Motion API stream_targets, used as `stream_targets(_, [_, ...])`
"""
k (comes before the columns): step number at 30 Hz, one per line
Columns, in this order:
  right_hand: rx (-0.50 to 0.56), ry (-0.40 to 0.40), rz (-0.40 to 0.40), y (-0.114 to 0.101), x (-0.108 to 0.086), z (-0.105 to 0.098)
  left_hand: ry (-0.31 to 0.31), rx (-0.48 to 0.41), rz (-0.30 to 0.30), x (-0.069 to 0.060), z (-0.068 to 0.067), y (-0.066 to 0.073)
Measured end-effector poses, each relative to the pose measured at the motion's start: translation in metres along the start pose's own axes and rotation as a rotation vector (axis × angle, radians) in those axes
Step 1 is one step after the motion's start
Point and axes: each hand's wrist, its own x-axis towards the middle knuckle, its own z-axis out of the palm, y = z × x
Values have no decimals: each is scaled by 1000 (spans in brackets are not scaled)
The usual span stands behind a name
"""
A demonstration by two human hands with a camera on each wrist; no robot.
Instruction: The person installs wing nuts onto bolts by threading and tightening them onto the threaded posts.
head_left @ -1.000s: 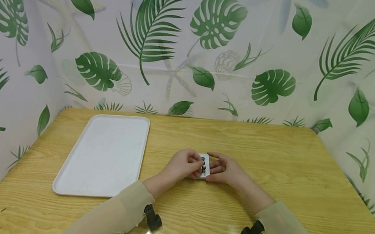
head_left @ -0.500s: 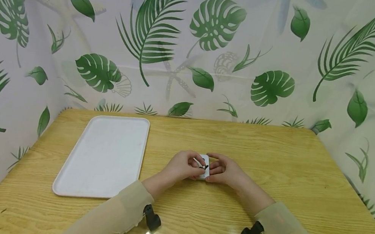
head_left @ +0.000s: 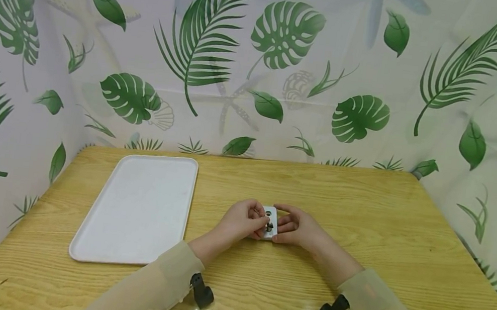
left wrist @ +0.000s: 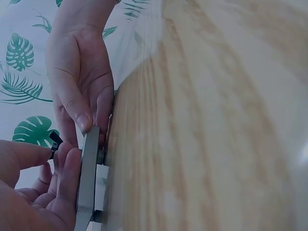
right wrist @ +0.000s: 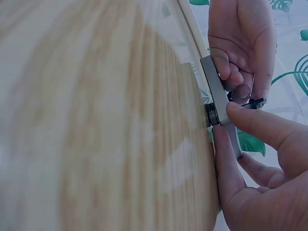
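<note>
Near the middle of the table lies a small flat plate [head_left: 274, 214], white from above and grey along its edge in the wrist views. Dark short feet [left wrist: 100, 156] show beneath it. A black threaded screw with a lever-like head [right wrist: 255, 102] stands out from its upper face. My left hand [head_left: 240, 219] pinches the screw head [left wrist: 56, 140] between thumb and fingers. My right hand [head_left: 303, 227] grips the plate's right side, its thumb [right wrist: 245, 115] on the face and a finger underneath. My left fingers partly hide the plate and screw.
A white rectangular tray [head_left: 133, 208] lies on the wooden table [head_left: 361, 202] to the left, close to the left forearm. Leaf-printed cloth [head_left: 223, 46] hangs along the table's back and sides. Black wrist cameras [head_left: 202, 291] sit on both sleeves.
My left thumb and fingers reached further right over the plate half a second ago and are now back left. The screw head has turned. The right hand stays in place.
</note>
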Motion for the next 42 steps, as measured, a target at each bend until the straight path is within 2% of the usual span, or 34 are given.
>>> stream_targets(6, [1, 0, -2, -1, -1, 0, -5, -6, 4, 0, 0, 0])
stream_targets(25, [15, -17, -27, 1, -1, -2, -33, 74, 44, -3, -2, 1])
stream_targets(33, [4, -8, -13, 1, 0, 0, 0, 17, 23, -2, 0, -1])
stream_targets(42, [11, -13, -23, 2, 0, -1, 5, 18, 14, -1, 1, 0])
